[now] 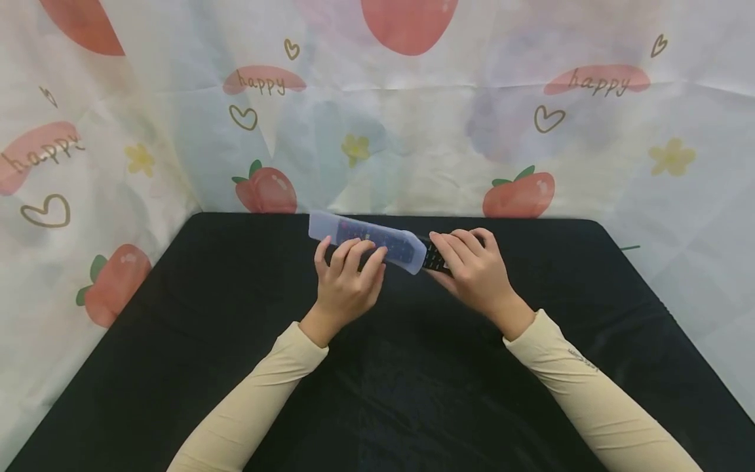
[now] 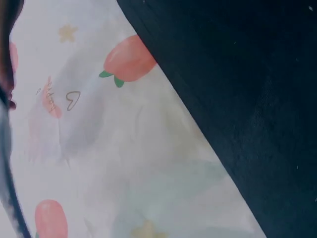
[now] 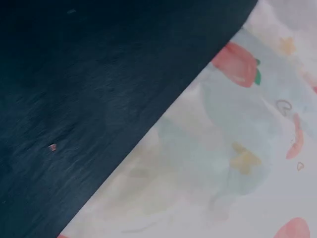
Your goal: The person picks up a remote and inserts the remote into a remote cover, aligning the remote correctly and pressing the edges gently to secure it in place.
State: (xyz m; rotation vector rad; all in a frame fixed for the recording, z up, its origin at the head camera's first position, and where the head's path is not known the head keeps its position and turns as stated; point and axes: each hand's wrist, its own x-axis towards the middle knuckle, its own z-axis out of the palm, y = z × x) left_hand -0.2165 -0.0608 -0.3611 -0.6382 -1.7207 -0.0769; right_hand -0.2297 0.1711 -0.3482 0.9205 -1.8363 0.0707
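Note:
A black remote control is partly inside a translucent bluish cover, held up above the far part of the table. Its covered buttons show through the material, and its bare end sticks out of the cover's right side. My left hand grips the cover along its lower edge, fingers bent over the front and thumb hidden. With fingers on top and thumb beneath, my right hand holds the bare end of the remote. In the left wrist view, a blurred bluish strip runs along the left edge.
A black cloth covers the table. Behind it and at the sides hangs a pale curtain printed with fruit, hearts and flowers. The right wrist view takes in the table cloth, with a small speck, and the curtain.

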